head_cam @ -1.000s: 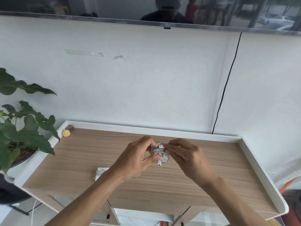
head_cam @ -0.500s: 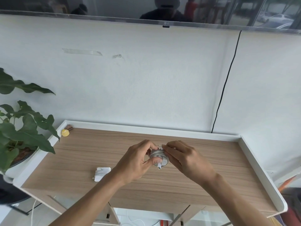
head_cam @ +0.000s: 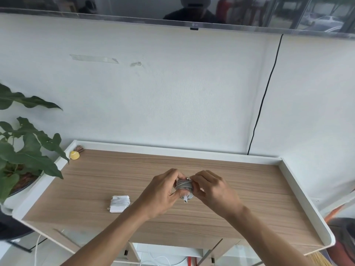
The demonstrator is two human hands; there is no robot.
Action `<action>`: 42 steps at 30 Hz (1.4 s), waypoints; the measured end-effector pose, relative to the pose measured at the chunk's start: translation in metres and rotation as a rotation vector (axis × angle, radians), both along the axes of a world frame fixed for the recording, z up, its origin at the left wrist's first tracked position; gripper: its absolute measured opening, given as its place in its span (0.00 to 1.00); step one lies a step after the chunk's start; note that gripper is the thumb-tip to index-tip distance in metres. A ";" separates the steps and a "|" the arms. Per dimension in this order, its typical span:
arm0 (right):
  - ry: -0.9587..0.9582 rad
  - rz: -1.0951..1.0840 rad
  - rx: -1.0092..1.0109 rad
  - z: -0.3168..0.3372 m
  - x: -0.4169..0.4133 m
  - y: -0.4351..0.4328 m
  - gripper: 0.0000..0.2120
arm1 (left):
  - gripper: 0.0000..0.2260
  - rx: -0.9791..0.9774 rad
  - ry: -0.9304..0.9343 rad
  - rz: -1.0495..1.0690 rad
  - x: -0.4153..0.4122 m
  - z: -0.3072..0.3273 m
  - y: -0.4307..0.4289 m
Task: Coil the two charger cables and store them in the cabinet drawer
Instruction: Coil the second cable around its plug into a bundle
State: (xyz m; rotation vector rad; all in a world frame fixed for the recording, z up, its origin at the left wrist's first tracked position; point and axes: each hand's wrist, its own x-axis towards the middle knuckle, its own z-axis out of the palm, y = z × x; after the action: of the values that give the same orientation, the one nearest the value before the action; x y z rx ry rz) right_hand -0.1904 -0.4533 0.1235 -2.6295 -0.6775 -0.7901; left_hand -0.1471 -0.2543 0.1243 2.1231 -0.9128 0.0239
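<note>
Both hands pinch the grey cable coil [head_cam: 184,185] mid-worktop: left hand [head_cam: 163,191] grips w/ thumb under, right hand [head_cam: 213,189] should tuck loose end snug. Wrapped white charger [head_cam: 119,202] lies nearer left edge.

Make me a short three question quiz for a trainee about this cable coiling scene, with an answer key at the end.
1. True or false: the left hand and the right hand both hold the grey coiled cable above the wooden cabinet top.
2. Where does the white coiled charger lie? A) in the left hand's grip B) on the cabinet top, left of the hands C) in the potted plant
3. What small item sits in the cabinet top's far left corner?

Key
1. True
2. B
3. A small yellow object; what it is cannot be told.
</note>
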 end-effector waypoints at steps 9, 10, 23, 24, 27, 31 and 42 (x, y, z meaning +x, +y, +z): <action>-0.004 -0.044 -0.015 -0.009 -0.001 0.003 0.18 | 0.14 -0.005 -0.032 -0.069 0.003 0.000 -0.001; 0.012 -0.046 -0.003 -0.009 0.000 0.003 0.15 | 0.14 -0.017 -0.033 -0.061 0.004 0.000 -0.001; 0.039 -0.039 -0.042 -0.012 0.008 0.002 0.11 | 0.18 -0.031 0.017 -0.032 0.009 -0.009 -0.002; 0.026 -0.035 -0.061 -0.012 0.008 0.001 0.12 | 0.19 -0.030 0.015 -0.030 0.009 -0.010 -0.002; -0.001 -0.013 -0.105 -0.015 0.008 0.000 0.13 | 0.21 -0.035 0.040 -0.002 0.007 -0.011 -0.002; -0.023 0.001 -0.124 -0.019 0.007 -0.003 0.09 | 0.18 -0.048 0.055 -0.013 0.007 -0.012 -0.003; 0.031 -0.090 0.092 -0.018 0.007 0.007 0.08 | 0.14 -0.080 0.102 -0.048 0.009 -0.014 -0.004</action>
State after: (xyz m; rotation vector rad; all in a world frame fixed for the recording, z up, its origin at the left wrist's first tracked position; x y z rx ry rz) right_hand -0.1835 -0.4468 0.1056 -2.5984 -0.5049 -0.7842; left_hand -0.1377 -0.2586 0.1100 2.0095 -0.8873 -0.0711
